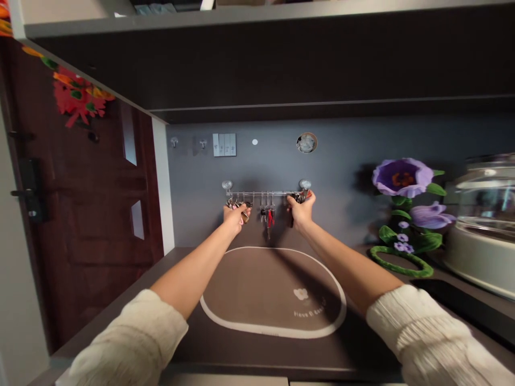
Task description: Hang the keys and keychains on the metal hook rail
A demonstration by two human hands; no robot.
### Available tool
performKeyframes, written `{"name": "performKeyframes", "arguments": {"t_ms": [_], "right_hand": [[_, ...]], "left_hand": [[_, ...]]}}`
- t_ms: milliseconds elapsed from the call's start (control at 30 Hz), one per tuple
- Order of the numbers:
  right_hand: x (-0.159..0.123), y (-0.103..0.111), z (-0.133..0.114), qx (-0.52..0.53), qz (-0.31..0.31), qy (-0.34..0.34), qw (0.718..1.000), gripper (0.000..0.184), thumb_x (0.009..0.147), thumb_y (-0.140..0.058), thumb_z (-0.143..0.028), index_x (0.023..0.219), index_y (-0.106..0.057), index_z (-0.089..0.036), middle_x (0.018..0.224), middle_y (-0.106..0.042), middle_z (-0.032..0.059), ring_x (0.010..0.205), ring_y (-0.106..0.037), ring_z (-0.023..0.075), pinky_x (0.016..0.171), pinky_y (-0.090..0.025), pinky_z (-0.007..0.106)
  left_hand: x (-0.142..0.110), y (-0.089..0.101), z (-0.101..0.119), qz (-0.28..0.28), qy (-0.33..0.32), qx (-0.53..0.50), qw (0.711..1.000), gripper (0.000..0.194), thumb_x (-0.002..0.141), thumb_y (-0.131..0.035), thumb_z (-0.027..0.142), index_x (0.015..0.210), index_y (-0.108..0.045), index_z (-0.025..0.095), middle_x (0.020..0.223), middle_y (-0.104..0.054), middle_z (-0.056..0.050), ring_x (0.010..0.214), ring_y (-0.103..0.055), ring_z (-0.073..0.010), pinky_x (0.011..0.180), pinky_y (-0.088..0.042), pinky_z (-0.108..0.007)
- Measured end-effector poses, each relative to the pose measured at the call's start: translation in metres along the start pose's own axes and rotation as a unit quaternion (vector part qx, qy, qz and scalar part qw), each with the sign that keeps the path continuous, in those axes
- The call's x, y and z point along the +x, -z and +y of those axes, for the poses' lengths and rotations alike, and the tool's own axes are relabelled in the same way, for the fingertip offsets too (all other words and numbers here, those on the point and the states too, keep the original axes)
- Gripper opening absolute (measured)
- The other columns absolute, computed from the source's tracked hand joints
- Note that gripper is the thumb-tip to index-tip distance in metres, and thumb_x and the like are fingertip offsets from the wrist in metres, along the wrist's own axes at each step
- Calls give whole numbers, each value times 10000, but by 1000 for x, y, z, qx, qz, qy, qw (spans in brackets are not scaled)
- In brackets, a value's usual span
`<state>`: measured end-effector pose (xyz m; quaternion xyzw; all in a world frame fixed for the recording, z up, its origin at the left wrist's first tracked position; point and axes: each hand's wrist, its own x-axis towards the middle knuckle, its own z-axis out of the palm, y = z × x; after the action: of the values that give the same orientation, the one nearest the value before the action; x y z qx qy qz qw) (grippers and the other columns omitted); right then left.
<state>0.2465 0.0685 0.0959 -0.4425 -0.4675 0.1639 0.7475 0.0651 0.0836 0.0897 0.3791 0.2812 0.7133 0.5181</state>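
A metal hook rack (265, 193) hangs on the grey wall from two clear suction cups (227, 185). At its left end, my left hand (234, 218) is closed on a bunch of keys (245, 217); whether these still hang from the hooks I cannot tell. My right hand (302, 210) has its fingers closed on another dark bunch of keys (298, 198) at the right end. Between the hands, keys with a red piece (271, 217) and a small black-headed key (263, 213) dangle from middle hooks.
Below lies a brown oval mat (261, 289) on the dark counter (225, 356). A dark shelf (281, 64) overhangs the wall. On the right stand purple craft flowers (402, 179) and a clear-domed appliance (483, 230). At left is a reddish-brown door (92, 230).
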Motion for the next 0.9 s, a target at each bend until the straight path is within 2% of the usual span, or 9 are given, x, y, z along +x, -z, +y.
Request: {"name": "performKeyframes", "arguments": {"t_ms": [100, 200, 300, 400, 467, 600, 700, 800, 900], "right_hand": [[6, -2, -11, -1, -24, 17, 1000, 727, 688, -541, -334, 1269, -108, -276, 977, -534, 39, 572, -526, 106, 512, -466, 254], [-1, 4, -19, 12, -86, -6, 996, 705, 653, -590, -282, 1237, -195, -294, 835, -542, -11, 502, -485, 88, 467, -443, 240], [-22, 20, -19, -12, -200, -47, 979, 660, 604, -647, -235, 1171, -313, -294, 714, -523, -51, 451, -448, 73, 417, -409, 216], [-45, 39, -11, -89, -318, -72, 941, 652, 550, -693, -198, 1127, -397, -266, 675, -541, -54, 444, -444, 71, 413, -398, 211], [-56, 51, -6, -149, -396, -82, 902, 621, 532, -710, -201, 1101, -465, -232, 678, -572, -36, 474, -481, 90, 438, -412, 225], [-58, 61, -4, -240, -481, -66, 841, 530, 424, -795, -287, 915, -620, -191, 778, -638, 26, 672, -585, 175, 604, -471, 281], [-51, 50, -7, -259, -438, -60, 859, 507, 420, -793, -412, 845, -640, -183, 862, -654, 74, 823, -593, 243, 735, -465, 336], [-45, 21, -2, -255, -294, -39, 920, 658, 456, -756, -490, 998, -574, -164, 984, -626, 111, 915, -573, 264, 825, -433, 376], [-44, -16, 12, -247, -180, -50, 951, 798, 466, -746, -492, 1124, -453, -148, 1063, -589, 128, 981, -554, 255, 852, -423, 362]], "left_hand": [[-5, -11, 17, -33, -48, 52, 997, 302, 648, -661, 80, 822, -432, 171, 583, -547, 48, 494, -584, -91, 464, -451, -187], [-15, -12, 33, -118, -36, 110, 986, 310, 635, -681, 105, 814, -437, 172, 586, -565, 23, 478, -568, -95, 439, -419, -179], [-29, 5, 31, -204, 12, 196, 959, 375, 610, -697, 110, 869, -438, 188, 600, -582, 5, 474, -559, -107, 426, -383, -179], [-43, 36, 13, -260, 34, 265, 928, 485, 564, -727, 119, 950, -449, 214, 620, -571, 22, 494, -540, -89, 476, -398, -198], [-52, 56, 0, -294, 3, 341, 893, 475, 536, -735, 152, 936, -487, 207, 652, -559, 37, 528, -519, -78, 527, -417, -214], [-67, 82, -3, -408, -32, 505, 760, 436, 499, -750, 317, 884, -585, 196, 826, -593, 3, 723, -549, -126, 669, -445, -251], [-75, 89, 5, -447, -62, 546, 706, 511, 528, -708, 483, 964, -619, 233, 1094, -559, -46, 951, -544, -193, 830, -424, -295], [-81, 94, 1, -435, -102, 571, 688, 658, 611, -598, 591, 1179, -515, 270, 1283, -459, -68, 1158, -436, -242, 969, -336, -346], [-86, 100, -15, -462, -104, 609, 636, 810, 595, -575, 645, 1295, -391, 282, 1358, -392, -75, 1253, -331, -283, 1028, -254, -396]]}}
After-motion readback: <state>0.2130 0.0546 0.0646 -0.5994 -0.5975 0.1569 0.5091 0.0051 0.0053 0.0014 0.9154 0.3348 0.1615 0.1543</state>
